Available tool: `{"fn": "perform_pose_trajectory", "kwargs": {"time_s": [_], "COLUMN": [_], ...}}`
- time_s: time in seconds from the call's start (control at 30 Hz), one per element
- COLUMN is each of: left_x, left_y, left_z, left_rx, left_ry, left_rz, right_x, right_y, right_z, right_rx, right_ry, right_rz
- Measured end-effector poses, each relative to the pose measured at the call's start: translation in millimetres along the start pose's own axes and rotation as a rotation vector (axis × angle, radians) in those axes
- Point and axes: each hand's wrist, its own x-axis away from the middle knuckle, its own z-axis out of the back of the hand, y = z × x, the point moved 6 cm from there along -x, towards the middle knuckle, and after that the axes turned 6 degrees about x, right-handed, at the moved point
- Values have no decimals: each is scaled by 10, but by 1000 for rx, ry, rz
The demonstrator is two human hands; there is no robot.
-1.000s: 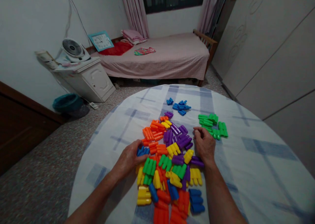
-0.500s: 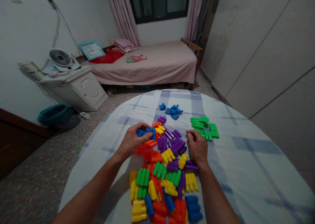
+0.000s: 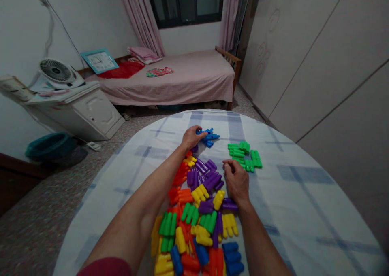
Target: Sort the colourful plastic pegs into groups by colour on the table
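My left hand [image 3: 192, 137] reaches to the far part of the table, its thumb and fingers closed on a blue plastic building block [image 3: 199, 132] at the edge of a small pile of blue blocks [image 3: 210, 137]. The fingers partly hide that block. My right hand [image 3: 237, 179] rests on the cloth with curled fingers and nothing visible in them. It lies between the purple blocks [image 3: 212, 181] and a group of green blocks [image 3: 238, 152]. Nearer to me, a mixed heap holds orange blocks [image 3: 184, 195], yellow blocks [image 3: 230, 225], green blocks [image 3: 167, 224] and blue blocks [image 3: 233, 258].
A white and blue checked cloth [image 3: 304, 211] covers the round table. Beyond it stand a bed [image 3: 194, 73], a white cabinet [image 3: 103, 112] with a fan [image 3: 57, 70], and a teal bin [image 3: 50, 146]. A tall wardrobe [image 3: 319, 65] is on the right.
My left hand has moved forward and right, carrying blue from above the orange blocks to the far blue pile. My right hand stays in place on the cloth. The view has shifted slightly.
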Motion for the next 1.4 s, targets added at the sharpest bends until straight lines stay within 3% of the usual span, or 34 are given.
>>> {"fn": "perform_pose_trajectory", "kwargs": {"time_s": [0.1, 0.2, 0.43, 0.57, 0.77, 0.87, 0.97, 1.07, 1.17, 1.3, 1.4], "left_x": [86, 445, 1940, 2540, 2876, 2924, 2918, 2859, 2696, 2545, 2583], "left_y": [86, 288, 949, 1228, 1394, 1405, 1414, 1443, 1351, 836, 419], "left_z": [82, 212, 316, 230, -204, -373, -409, -240, 135, 572, 752], "left_rx": [-104, -96, 198, 77, -373, -445, -433, -281, 123, 819, 978], "left_ry": [75, 84, -524, -663, -635, -636, -646, -650, -576, -393, -173], "left_rz": [-77, -192, -536, -705, -765, -803, -797, -711, -421, 167, 440], "right_x": [-1, -4, -1, 1, -1, -3, -5, -7, -7, -7, -7], "right_y": [-7, -3, -2, -23, -24, -12, -4, -1, -2, 0, 7], "right_z": [3, -7, -10, 2, 11, 6, -1, -4, -1, -1, -13], "right_rx": [7, 9, 13, 22, 30, 25, 21, 19, 18, 15, 18], "right_ry": [7, 5, 9, 11, 15, 21, 19, 14, 15, 19, 13], "right_rz": [6, 4, -3, 3, 7, 11, 13, 12, 14, 12, 10]}}
